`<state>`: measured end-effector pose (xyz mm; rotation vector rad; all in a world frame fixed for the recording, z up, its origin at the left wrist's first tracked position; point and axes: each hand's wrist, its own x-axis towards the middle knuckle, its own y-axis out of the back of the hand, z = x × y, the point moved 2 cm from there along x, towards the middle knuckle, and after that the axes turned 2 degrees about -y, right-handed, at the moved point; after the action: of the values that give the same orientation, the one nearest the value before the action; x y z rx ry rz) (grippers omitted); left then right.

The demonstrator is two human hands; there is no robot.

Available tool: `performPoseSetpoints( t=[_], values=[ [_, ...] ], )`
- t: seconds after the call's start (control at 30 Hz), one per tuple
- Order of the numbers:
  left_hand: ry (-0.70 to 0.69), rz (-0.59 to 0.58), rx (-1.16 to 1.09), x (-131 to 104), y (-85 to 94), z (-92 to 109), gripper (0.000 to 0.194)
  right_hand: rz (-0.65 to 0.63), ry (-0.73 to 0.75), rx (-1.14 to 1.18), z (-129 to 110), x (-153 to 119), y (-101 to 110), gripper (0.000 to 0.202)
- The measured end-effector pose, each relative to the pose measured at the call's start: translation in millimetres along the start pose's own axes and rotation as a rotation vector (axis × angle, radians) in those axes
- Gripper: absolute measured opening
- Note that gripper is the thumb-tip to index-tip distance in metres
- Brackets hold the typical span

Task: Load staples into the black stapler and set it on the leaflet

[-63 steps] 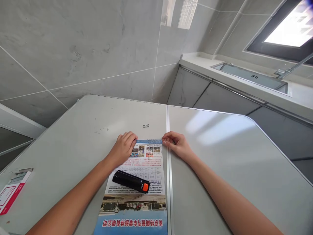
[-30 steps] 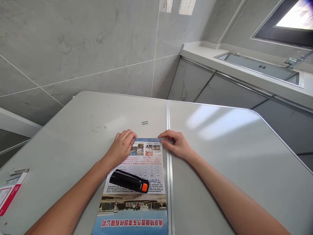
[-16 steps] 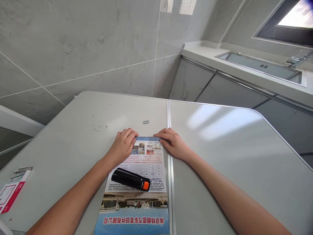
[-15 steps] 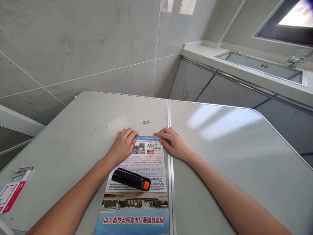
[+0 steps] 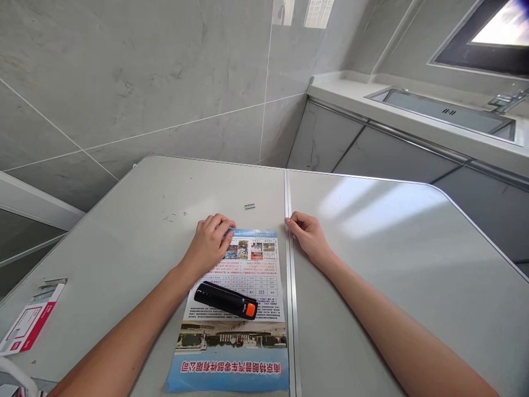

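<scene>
A printed paper sheet with a blue band and red characters lies on the table, its print upside down. Across its middle rests a black stapler with an orange tip. My left hand lies over the sheet's upper left corner, its fingers curled at the edge; they are closed on the paper there. To the right of the sheet, beside the table's metal seam, my right hand is closed with thumb against curled fingers. Whether anything is between them cannot be seen. Beyond the sheet lie small staple strips.
The pale table has a metal seam down its middle. Loose staples are scattered at the left. A red and white box with staple strips sits at the far left. A sink counter stands behind, at the right.
My right hand has left the sheet's upper right corner and moved right, past the seam, its fingers curling in. My left hand stays on the sheet's left corner.
</scene>
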<state>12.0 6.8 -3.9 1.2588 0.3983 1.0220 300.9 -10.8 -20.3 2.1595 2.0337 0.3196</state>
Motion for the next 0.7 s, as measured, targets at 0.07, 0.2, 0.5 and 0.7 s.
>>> performPoseSetpoints(
  t=[0.07,0.2,0.5,0.7],
  values=[
    [-0.002,-0.002,0.006,0,-0.4,0,0.022,-0.009,0.009,-0.012,1,0,-1,0.041],
    [-0.003,-0.016,0.009,0,-0.7,0,0.024,-0.022,0.029,-0.057,1,0,-2,0.042],
    [0.003,-0.048,-0.007,1,-5.1,-1,0.019,-0.069,0.109,-0.25,-8,-3,-7,0.039],
    [0.014,-0.066,-0.022,0,-4.4,0,0.02,-0.083,0.107,-0.283,-7,-4,-8,0.038]
  ],
)
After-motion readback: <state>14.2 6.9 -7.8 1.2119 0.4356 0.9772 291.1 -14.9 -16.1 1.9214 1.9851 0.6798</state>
